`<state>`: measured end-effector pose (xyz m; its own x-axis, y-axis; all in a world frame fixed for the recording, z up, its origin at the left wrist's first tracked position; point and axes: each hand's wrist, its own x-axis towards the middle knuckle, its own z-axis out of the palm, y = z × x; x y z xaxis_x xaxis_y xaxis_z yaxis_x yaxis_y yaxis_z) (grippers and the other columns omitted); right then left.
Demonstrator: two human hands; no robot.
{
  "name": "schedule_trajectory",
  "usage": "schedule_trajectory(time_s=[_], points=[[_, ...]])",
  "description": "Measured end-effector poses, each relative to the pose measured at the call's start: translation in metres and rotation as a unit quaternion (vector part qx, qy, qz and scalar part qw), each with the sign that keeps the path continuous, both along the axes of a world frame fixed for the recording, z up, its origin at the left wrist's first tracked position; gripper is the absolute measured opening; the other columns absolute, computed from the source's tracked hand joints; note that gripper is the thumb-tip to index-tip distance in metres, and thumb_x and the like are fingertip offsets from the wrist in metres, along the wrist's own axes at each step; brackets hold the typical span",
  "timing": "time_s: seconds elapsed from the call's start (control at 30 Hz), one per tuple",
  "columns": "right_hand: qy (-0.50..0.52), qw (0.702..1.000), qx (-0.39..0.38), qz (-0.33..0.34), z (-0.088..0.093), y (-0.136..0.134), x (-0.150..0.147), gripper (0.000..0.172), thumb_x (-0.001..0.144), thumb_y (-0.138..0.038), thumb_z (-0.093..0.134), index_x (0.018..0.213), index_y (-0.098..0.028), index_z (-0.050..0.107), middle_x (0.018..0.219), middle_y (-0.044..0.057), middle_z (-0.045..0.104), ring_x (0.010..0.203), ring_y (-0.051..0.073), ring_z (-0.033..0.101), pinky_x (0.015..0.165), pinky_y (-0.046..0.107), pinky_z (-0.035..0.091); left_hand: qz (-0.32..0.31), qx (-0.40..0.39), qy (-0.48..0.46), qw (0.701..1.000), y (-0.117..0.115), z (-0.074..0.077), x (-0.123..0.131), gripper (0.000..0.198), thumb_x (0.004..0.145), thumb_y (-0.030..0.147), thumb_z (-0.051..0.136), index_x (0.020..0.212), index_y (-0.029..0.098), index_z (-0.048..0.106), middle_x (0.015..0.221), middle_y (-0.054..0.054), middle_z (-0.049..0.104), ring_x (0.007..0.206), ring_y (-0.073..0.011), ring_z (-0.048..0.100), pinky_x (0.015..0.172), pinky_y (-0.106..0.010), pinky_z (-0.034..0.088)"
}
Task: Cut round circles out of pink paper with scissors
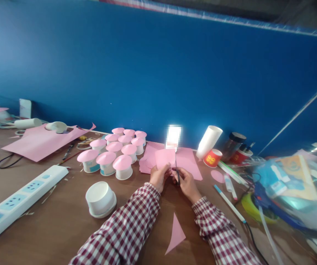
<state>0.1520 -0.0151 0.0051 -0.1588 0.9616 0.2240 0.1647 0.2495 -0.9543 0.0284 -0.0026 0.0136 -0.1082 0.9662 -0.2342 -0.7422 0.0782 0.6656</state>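
Note:
My left hand (159, 176) grips a piece of pink paper (165, 157) by its lower edge. In my right hand (187, 183) is a pair of scissors (178, 176), its blades pointing away from me along the right side of that paper. Whether the blades are parted I cannot tell. Beneath and behind both hands lie larger pink sheets (190, 162). A pointed pink paper scrap (176, 234) rests on the table between my forearms.
Several upside-down cups topped with pink paper discs (123, 162) stand to the left, near a white bowl (99, 197) and a power strip (23, 200). On the right are a stack of white cups (209, 141), a red cup (212, 158), a marker (230, 203) and a cluttered plastic bag (291, 187).

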Motion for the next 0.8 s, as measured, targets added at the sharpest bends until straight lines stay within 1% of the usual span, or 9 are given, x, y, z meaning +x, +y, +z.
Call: schedule_trajectory(time_s=[0.2,0.33,0.8], points=[[-0.001,1.0,-0.003,-0.003,0.0031,-0.0014,-0.0007,0.033,0.081,-0.043,0.058,0.097,-0.015,0.061,0.06,0.0,0.057,0.055,0.015,0.055,0.052,0.026,0.046,0.003,-0.006,0.004,1.0,0.0017,-0.0024,0.0002,0.02,0.062,0.016,0.077,0.072,0.008,0.063,0.062,-0.003,0.062,0.053,-0.0079,0.059,0.05,-0.015,0.051],[-0.001,1.0,-0.006,-0.001,0.0051,-0.0018,-0.0012,0.034,0.08,-0.044,0.059,0.097,-0.014,0.062,0.06,0.001,0.058,0.054,0.015,0.054,0.051,0.025,0.045,0.004,0.001,0.002,1.0,0.0021,-0.0034,0.0003,0.018,0.063,0.015,0.076,0.072,0.007,0.063,0.062,-0.003,0.062,0.053,-0.0075,0.059,0.05,-0.015,0.051],[-0.001,1.0,-0.013,-0.008,0.0067,-0.0025,-0.0015,0.038,0.079,-0.047,0.06,0.097,-0.014,0.063,0.057,0.0,0.057,0.052,0.015,0.054,0.048,0.025,0.044,0.011,-0.006,0.004,1.0,0.0006,0.0004,0.0003,0.017,0.064,0.013,0.075,0.072,0.007,0.062,0.063,-0.003,0.062,0.053,-0.0075,0.059,0.05,-0.015,0.051]])
